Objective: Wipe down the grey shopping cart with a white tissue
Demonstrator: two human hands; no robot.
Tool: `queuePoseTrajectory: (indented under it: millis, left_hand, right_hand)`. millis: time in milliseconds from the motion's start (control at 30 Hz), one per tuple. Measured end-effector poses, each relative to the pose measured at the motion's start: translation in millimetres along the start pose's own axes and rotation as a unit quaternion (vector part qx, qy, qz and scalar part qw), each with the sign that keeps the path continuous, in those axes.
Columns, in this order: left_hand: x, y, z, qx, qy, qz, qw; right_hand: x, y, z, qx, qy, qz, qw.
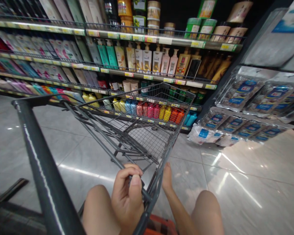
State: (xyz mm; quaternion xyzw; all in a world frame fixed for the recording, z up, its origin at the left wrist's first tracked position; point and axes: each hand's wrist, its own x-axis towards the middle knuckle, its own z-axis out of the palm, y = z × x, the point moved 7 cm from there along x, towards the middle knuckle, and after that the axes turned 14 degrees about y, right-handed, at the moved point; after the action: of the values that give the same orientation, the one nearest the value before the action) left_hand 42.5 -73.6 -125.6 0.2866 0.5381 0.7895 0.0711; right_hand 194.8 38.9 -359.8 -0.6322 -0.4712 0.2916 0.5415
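A dark wire shopping cart [147,107] stands tilted in front of me, and its basket is empty. My left hand [127,195] is closed around the cart's near rim wire, fingers curled over it and thumb pressed on top. My right hand [167,178] reaches to the same rim from the right. Only a narrow part of it shows beside the wire and its fingers are hidden. The cart's thick black handle bar [39,163] runs along my left side.
Store shelves [142,39] with shampoo and lotion bottles, jars and small coloured bottles fill the wall ahead. A rack of packaged goods in clear bags [245,98] stands at the right. Glossy grey floor tiles [247,182] lie around the cart.
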Motion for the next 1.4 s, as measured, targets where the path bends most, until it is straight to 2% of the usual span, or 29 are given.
queuePoseTrajectory:
  millis: [133, 367, 633, 733, 833, 1067, 1133, 1200, 1300, 1400]
  left_hand:
    - [1.3, 0.3, -0.8, 0.002, -0.002, 0.001, 1.000]
    - [2.1, -5.3, -7.0, -0.005, 0.023, 0.002, 1.000]
    - [2.1, -1.7, -5.2, -0.010, 0.010, 0.014, 1.000]
    - [2.0, -2.5, -5.1, -0.012, 0.009, 0.014, 1.000]
    - [1.7, -4.1, -5.3, -0.011, 0.010, 0.009, 1.000]
    - [0.5, -8.2, -10.8, 0.012, 0.020, -0.005, 1.000]
    - [0.2, -8.1, -11.8, 0.013, 0.020, -0.011, 1.000]
    - [0.4, -5.5, -11.2, 0.011, 0.020, -0.012, 1.000]
    - [2.1, 0.0, -7.9, 0.009, 0.019, -0.019, 1.000]
    - [4.4, 4.1, -4.6, 0.010, 0.016, -0.024, 1.000]
  right_hand:
    - [-14.2, -3.8, -3.8, 0.035, 0.015, 0.049, 0.998]
    - [-32.5, -33.9, -12.5, 0.096, -0.087, 0.062, 0.990]
    - [-50.7, -38.6, -21.7, 0.165, -0.149, 0.219, 0.950]
    - [-54.3, -53.5, -30.5, 0.175, -0.142, 0.230, 0.947]
    - [-56.7, -74.8, -36.3, 0.195, -0.162, 0.223, 0.941]
    - [-68.9, -117.5, -45.5, 0.277, -0.188, 0.240, 0.911]
    - [-71.8, -128.7, -51.3, 0.280, -0.187, 0.224, 0.915]
    - [-72.4, -138.9, -60.7, 0.258, -0.183, 0.172, 0.933]
    - [-72.4, -151.9, -79.9, 0.206, -0.166, 0.023, 0.964]
    - [-79.9, -158.8, -91.7, 0.176, -0.171, -0.121, 0.962]
